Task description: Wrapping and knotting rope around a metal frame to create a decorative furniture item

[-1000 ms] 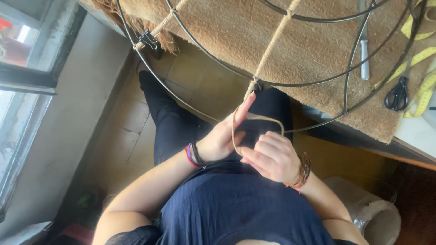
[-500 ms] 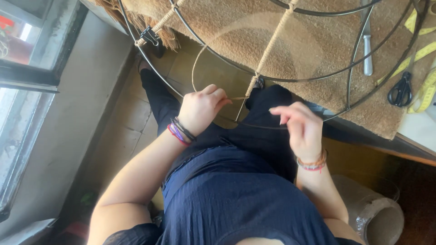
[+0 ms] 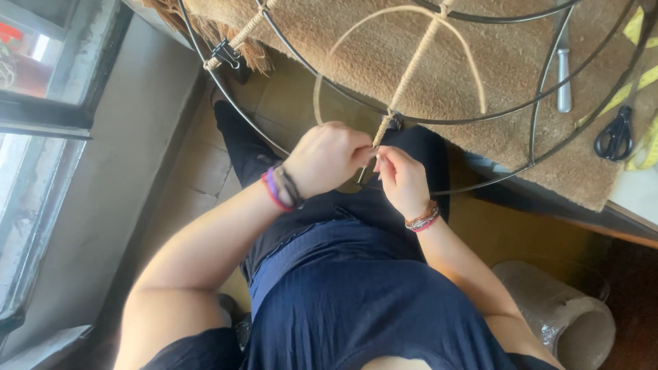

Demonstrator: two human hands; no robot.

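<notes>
I can't see where the pale cane strand (image 3: 404,65) ends: both my left hand (image 3: 327,156) and right hand (image 3: 401,179) close over it at centre frame, fingertips hidden. The wire frame (image 3: 480,118) runs off the top and right edges. The yellow tape measure (image 3: 641,41) and scissors (image 3: 615,133) are partly cut off at right. The binder clip (image 3: 226,53) is too small to read clearly.

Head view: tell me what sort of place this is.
Likely a home craft workspace: a wire frame being wrapped with cane cord, black scissors on a woven mat, and a window alongside.
</notes>
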